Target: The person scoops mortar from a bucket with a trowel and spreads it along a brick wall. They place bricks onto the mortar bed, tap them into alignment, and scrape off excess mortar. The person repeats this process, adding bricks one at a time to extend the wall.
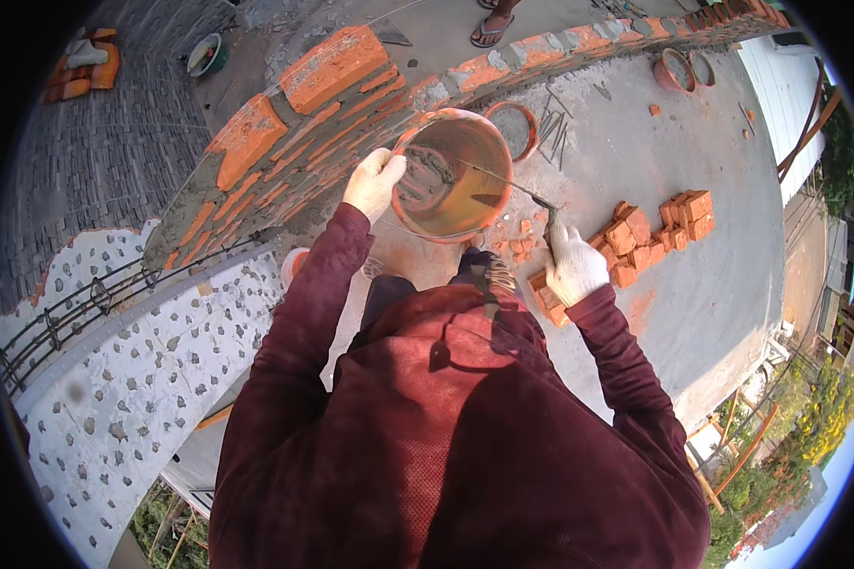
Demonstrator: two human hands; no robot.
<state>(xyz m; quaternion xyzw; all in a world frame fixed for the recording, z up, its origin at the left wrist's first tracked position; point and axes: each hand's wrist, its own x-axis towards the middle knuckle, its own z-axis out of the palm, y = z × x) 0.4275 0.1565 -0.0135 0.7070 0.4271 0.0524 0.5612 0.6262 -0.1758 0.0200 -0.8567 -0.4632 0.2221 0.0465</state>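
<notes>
My gloved left hand (374,183) is closed on the left rim of an orange bucket (479,137). The bucket tilts so that its inside shows, with a little grey mortar (431,176) on its bottom. In my gloved right hand (576,263) is a trowel (539,200), its handle in my fist. Its thin blade reaches over the right rim into the bucket; I cannot tell whether it touches the wall inside. Just beyond the bucket runs a low brick wall (327,128), with grey mortar between its orange bricks.
Stacked bricks (626,237) and broken pieces lie on the concrete floor (702,303) to my right. Another round tub (531,119) stands behind the bucket. Steel bars (100,299) run along the left. Beyond the wall, a person's sandalled foot (490,33) shows.
</notes>
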